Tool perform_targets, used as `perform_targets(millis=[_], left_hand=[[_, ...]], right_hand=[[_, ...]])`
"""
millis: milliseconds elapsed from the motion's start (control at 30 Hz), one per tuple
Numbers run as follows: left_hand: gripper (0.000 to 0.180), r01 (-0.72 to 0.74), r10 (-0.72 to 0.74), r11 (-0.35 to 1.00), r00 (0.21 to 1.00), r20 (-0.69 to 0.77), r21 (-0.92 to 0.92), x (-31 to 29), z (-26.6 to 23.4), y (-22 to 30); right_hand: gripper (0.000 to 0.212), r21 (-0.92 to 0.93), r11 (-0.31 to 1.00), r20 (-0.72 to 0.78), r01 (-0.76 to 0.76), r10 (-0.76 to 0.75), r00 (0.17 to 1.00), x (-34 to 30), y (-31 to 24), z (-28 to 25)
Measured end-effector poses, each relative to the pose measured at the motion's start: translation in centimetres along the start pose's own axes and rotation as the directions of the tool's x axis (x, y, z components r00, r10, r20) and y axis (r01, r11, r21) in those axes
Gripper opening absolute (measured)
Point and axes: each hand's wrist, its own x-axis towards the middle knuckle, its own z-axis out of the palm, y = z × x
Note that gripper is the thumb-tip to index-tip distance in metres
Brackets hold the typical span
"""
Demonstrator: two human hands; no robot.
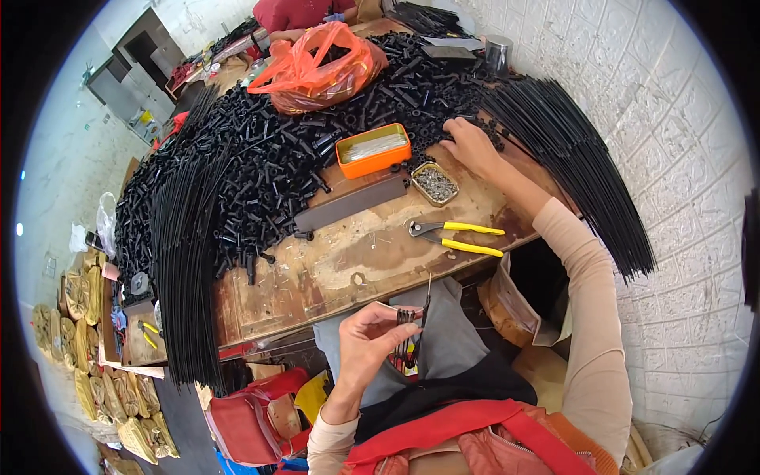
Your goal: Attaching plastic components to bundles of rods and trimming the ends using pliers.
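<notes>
My left hand (366,342) is closed over my lap, pinching a small bunch of thin black ribs (408,321). A thin pointed metal tip stands up beside the bunch, and the ribs' lower ends hang toward my lap. Across the table, my right hand (473,150) reaches to the edge of a heap of small black ring-like parts (453,119). Its thumb and fingers are apart, and I see nothing held in them. Near that hand lie a small tray of tiny metal pieces (435,184) and an orange box (374,162) with thin pale pins inside.
Yellow-handled pliers (467,237) and a dark flat bar (352,203) lie on the wooden table (332,273). Black tube pieces (277,162) are heaped behind. Long black rod bundles (186,269) flank the sides. An orange plastic bag (324,71) sits farther back, near another person (297,14).
</notes>
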Motion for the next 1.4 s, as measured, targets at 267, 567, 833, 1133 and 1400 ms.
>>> perform_targets(millis=[267, 567, 833, 1133, 1400], left_hand=[[0.022, 0.031, -0.032, 0.999, 0.999, 0.009, 0.017, -0.7, -0.4, 0.6], [0.041, -0.040, 0.015, 0.995, 0.964, 0.264, 0.091, -2.5, 2.3, 2.7], [0.044, -0.045, 0.042, 0.999, 0.963, 0.265, 0.003, -5.4, 2.0, 3.4], [0.033, -0.070, 0.079, 0.996, 0.975, 0.207, -0.052, -5.8, 1.1, 2.7], [0.025, -0.098, 0.114, 0.991, 0.973, 0.201, -0.087, -5.7, 1.0, 2.3]], right_hand=[[0.016, 0.552, 0.799, 0.228, -0.238, 0.130, 0.965, -2.2, -6.5, -5.1], [0.023, 0.793, 0.471, 0.514, -0.386, -0.177, 0.839, -7.6, -21.6, -18.0], [0.016, 0.771, 0.375, 0.608, -0.515, -0.192, 0.771, -9.5, -23.4, -19.6], [0.016, 0.787, 0.445, 0.561, -0.427, -0.227, 0.796, -9.3, -24.9, -20.2], [0.011, 0.831, 0.495, 0.446, -0.255, -0.317, 0.837, -9.6, -25.3, -20.4]])
